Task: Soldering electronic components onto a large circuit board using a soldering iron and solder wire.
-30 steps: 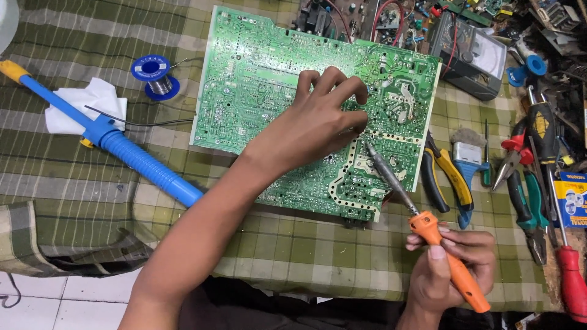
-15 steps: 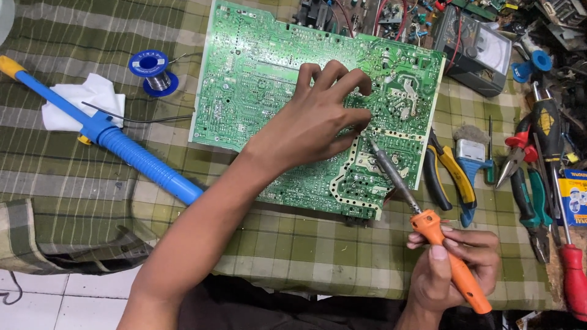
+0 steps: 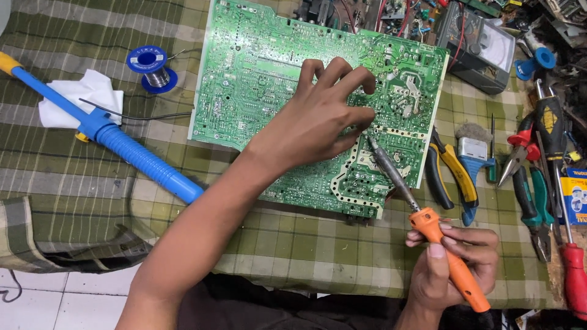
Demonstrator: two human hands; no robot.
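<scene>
Two hands work: right hand [image 3: 454,269] grips an orange soldering iron [image 3: 428,223], tip slanting up-left onto the green circuit board [image 3: 257,79]; left hand [image 3: 318,122] presses there, fingers curled. Blue-yellow package [image 3: 575,195] lies far right.

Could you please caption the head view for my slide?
Left hand steadies green circuit board; right hand holds orange-handled soldering iron.

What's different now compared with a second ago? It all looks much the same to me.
Very little. The soldering iron in the right hand has edged its tip closer to the fingertips of the left hand on the green circuit board. The left hand stays spread on the board and the right keeps its grip. The blue desoldering pump, solder spool and pliers lie unmoved.
</scene>
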